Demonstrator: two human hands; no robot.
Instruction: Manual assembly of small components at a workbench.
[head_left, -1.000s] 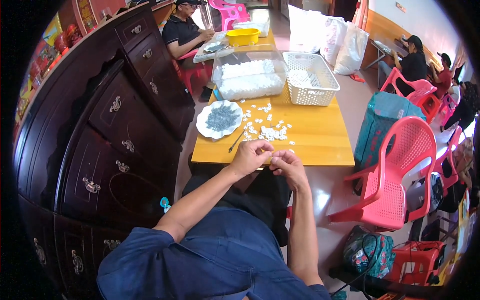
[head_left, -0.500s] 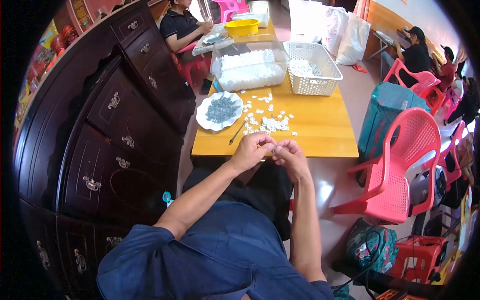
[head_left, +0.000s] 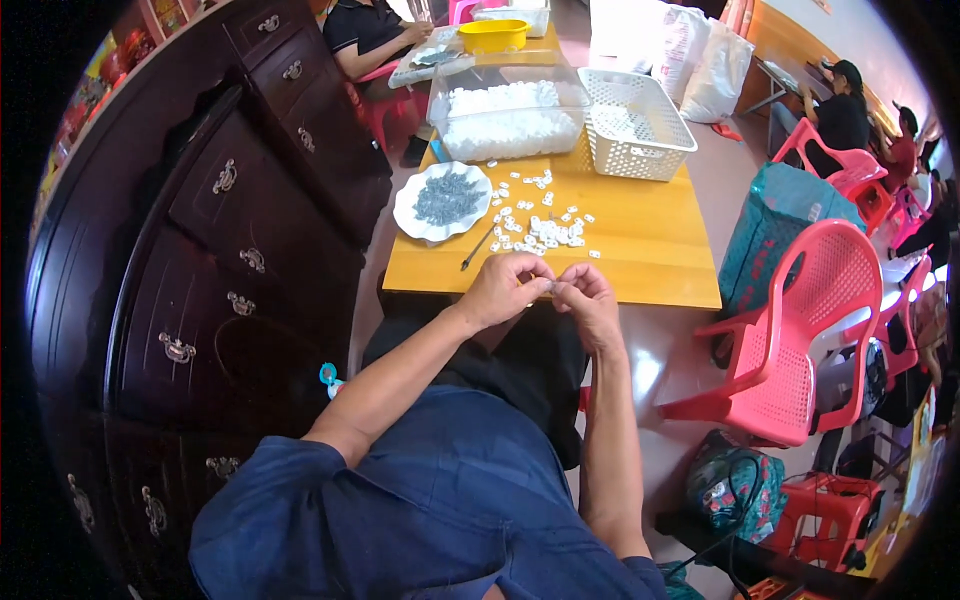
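My left hand [head_left: 507,288] and my right hand [head_left: 588,303] meet just above the table's near edge, thumbs and fingers pinched together. Between the fingertips is something tiny, mostly covered, that I cannot make out. Just beyond my hands lie many small white plastic pieces with holes [head_left: 548,233], loosely scattered. To their left, a scalloped white plate [head_left: 408,219] holds a heap of small dark grey parts [head_left: 450,198]. A thin dark tool like a small screwdriver [head_left: 477,250] rests on the tabletop between the plate and the white pieces.
On the yellow wooden table [head_left: 660,250] stand a clear bin of white pieces [head_left: 512,115] and a white perforated basket [head_left: 640,160]. Behind them is a yellow basin [head_left: 495,36]. Dark drawers [head_left: 230,200] flank my left; a pink chair [head_left: 790,340] stands right. Other people sit farther off.
My view has shifted slightly, so the table items sit a little higher. Both hands stay together at the table edge, fingers still pinched, with only small finger movement.
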